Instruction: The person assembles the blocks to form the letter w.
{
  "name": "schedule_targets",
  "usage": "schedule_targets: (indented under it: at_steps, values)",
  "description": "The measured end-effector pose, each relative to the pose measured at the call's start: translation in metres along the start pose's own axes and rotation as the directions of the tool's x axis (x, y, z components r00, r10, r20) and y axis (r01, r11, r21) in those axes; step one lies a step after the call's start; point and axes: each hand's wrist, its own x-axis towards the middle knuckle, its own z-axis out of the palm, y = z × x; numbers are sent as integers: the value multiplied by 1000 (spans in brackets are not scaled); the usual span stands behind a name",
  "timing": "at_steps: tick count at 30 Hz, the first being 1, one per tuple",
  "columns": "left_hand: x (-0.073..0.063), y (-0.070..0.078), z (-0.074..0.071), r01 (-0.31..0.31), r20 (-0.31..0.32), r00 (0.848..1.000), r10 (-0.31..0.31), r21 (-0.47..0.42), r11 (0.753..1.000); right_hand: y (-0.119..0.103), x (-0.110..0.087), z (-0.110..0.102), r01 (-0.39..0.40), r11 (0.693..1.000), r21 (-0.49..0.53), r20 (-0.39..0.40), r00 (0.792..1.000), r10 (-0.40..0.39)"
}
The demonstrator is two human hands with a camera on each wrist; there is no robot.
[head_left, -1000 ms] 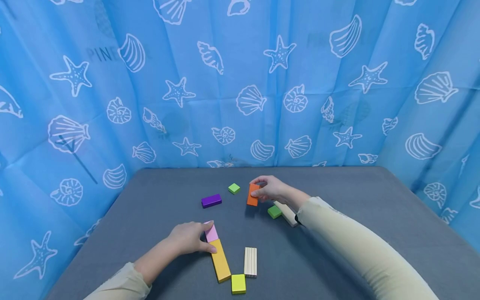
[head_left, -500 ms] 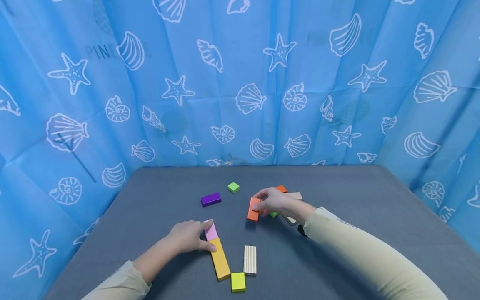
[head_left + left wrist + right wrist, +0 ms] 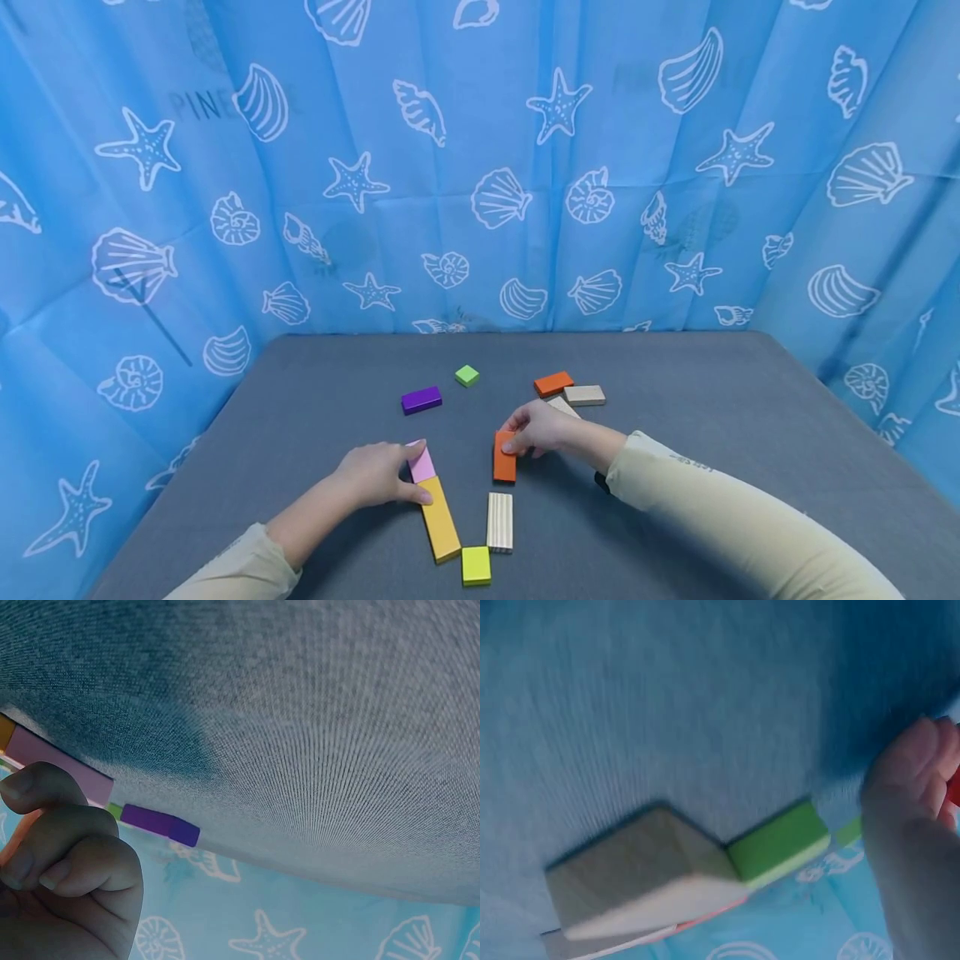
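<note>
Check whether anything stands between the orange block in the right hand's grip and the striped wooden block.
Nothing visible does: in the head view, only grey tabletop shows between the held orange block and the striped wooden block.

The elongated amber block (image 3: 441, 527) lies flat and serves as the landmark, its far end angled left. The shorter pink block (image 3: 423, 467) adjoins that far end in line, held by the left hand (image 3: 375, 475), thumb at the amber block. The rectangular orange block (image 3: 504, 465), gripped by the right hand (image 3: 543, 427), is positioned right of the amber block's far end, broad face visible.
</note>
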Motion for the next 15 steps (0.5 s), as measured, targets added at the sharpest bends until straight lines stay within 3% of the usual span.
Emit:
schedule_targets:
  at_steps: [4, 15]
  values:
    - [1, 1, 1, 2, 1, 1000, -2, 1, 1000, 3, -2, 7, 26, 999, -47, 3, 1000, -26]
    - [1, 0, 2, -5, -8, 1000, 5, -2, 1000, 4, 2, 9, 28, 998, -54, 54, 998, -25]
